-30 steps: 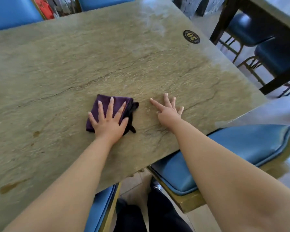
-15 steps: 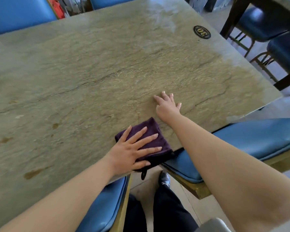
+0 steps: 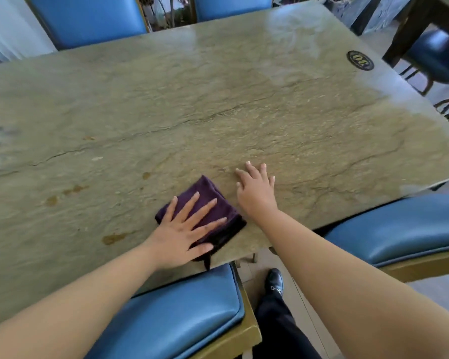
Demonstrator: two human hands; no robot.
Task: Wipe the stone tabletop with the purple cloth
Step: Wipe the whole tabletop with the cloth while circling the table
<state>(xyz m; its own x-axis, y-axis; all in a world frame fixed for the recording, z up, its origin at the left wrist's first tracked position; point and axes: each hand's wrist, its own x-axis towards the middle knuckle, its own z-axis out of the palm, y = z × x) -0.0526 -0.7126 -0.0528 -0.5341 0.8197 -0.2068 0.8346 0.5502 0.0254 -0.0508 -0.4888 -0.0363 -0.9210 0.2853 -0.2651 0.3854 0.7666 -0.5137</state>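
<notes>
Brown stains mark the stone tabletop at nine o'clock from the purple cloth, which lies near the front edge under the left hand, fingers straight and pressing. The right hand rests flat at two o'clock, holding nothing. Mid-wipe, seemingly; the next stroke should sweep left over the stains.

Our stone tabletop and what lies on it.
We see greenish veined stone with a long crack and brown stains near the left front. A folded purple cloth lies at the near edge under our flat left hand; our right hand rests just beside it. A round black badge sits at the far right.
</notes>
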